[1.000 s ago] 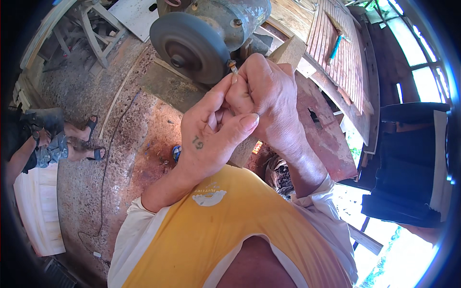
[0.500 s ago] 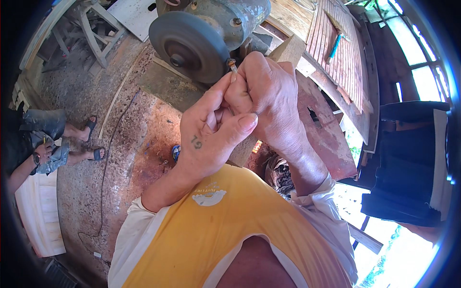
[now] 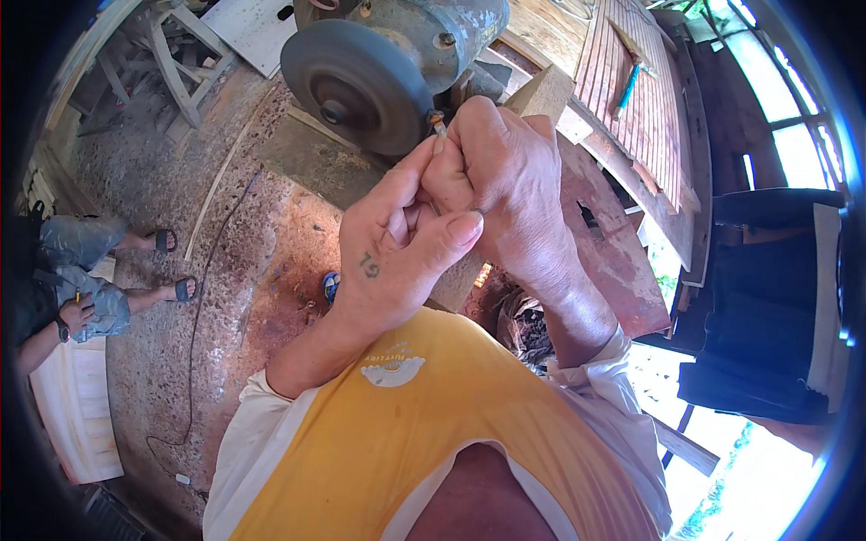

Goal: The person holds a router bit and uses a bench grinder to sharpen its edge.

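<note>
Head view, left to right: a seated co-worker (image 3: 95,270); a grinding wheel (image 3: 370,81); the left hand (image 3: 388,239), fingers pinched on a small rod (image 3: 438,124) beside the wheel's rim, contact unclear; the right hand (image 3: 505,176), fingers curled about the rod; a teal-handled tool (image 3: 629,92).

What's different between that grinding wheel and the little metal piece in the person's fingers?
The grinding wheel is a broad disc; the metal piece is small and slim. The wheel is dull grey, while the piece is silvery with an orange-brown part. The wheel is mounted on a motor; the piece is gripped where the left hand and right hand meet.
</note>
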### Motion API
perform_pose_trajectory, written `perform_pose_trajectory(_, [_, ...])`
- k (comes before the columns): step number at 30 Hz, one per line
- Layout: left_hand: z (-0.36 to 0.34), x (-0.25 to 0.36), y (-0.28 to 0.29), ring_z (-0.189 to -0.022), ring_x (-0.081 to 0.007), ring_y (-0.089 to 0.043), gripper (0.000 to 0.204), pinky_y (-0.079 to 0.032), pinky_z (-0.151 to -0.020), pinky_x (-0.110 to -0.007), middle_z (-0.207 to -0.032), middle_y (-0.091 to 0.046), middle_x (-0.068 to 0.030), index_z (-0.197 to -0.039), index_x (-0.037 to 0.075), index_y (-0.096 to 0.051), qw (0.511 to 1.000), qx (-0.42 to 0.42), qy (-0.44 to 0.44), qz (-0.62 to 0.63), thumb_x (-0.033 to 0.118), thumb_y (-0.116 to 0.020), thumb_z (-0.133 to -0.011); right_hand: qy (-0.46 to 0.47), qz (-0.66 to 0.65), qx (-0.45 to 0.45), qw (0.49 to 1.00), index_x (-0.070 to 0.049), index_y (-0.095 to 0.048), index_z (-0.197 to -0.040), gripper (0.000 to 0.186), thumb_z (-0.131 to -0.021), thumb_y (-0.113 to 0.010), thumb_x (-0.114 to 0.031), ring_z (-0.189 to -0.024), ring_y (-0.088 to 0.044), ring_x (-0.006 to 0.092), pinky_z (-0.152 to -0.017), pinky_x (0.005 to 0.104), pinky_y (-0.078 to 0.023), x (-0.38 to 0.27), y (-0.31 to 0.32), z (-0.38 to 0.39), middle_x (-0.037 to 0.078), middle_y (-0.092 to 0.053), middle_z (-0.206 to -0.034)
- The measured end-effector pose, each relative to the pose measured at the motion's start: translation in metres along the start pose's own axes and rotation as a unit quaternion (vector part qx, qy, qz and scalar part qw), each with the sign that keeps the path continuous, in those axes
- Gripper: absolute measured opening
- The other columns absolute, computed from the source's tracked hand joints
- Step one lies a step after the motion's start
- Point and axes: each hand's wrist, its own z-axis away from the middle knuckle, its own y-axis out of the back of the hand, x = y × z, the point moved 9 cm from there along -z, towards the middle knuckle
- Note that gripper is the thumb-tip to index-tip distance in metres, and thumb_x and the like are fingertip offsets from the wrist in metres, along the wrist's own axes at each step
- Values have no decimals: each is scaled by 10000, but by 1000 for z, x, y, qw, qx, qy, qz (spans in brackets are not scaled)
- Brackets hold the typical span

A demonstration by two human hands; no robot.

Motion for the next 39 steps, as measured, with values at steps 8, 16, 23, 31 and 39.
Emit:
perform_pose_trajectory(8, [1, 2, -1, -1242, -187, -534, 744, -407, -1072, -312, -1364, -524, -160, -1486, -147, -303, 1000, 0, -7, 3, 81, -724, -916, 10, 29, -11, 999, -96, -465, -767, 252, -738, -690, -206, -627, -573, 310, -697, 438, -384, -6, 2, -1, 66, -527, -615])
perform_pose_trajectory(16, [1, 2, -1, -1238, -188, -539, 744, -413, -1066, -312, -1351, -530, -160, -1488, -147, -299, 1000, -2, -5, 8, 88, -716, -918, 3, 31, -21, 999, -86, -486, -781, 241, -744, -679, -224, -639, -585, 314, -710, 440, -390, -5, 1, -2, 74, -545, -620])
perform_pose_trajectory(23, [1, 0, 0, -1243, -189, -537, 745, -411, -1068, -311, -1358, -525, -166, -1490, -150, -288, 1000, -6, 24, 2, 80, -709, -920, -7, 45, -23, 999, -86, -498, -773, 233, -745, -674, -237, -651, -598, 318, -724, 437, -403, -3, 1, -2, 82, -556, -623])
perform_pose_trajectory(31, [-2, 1, -2, -1219, -179, -547, 749, -421, -1052, -304, -1329, -535, -155, -1493, -151, -279, 1000, -12, 10, 10, 77, -706, -922, 1, 35, -17, 999, -87, -490, -769, 242, -736, -685, -227, -629, -595, 327, -706, 442, -404, -1, 2, -2, 84, -551, -601])
perform_pose_trajectory(39, [-2, 0, -2, -1172, -158, -559, 747, -433, -1023, -288, -1287, -555, -139, -1491, -151, -284, 1000, -2, 6, 16, 105, -705, -930, -3, 36, -30, 999, -90, -477, -761, 254, -716, -698, -207, -623, -591, 324, -669, 443, -398, 0, 0, -6, 78, -541, -597])
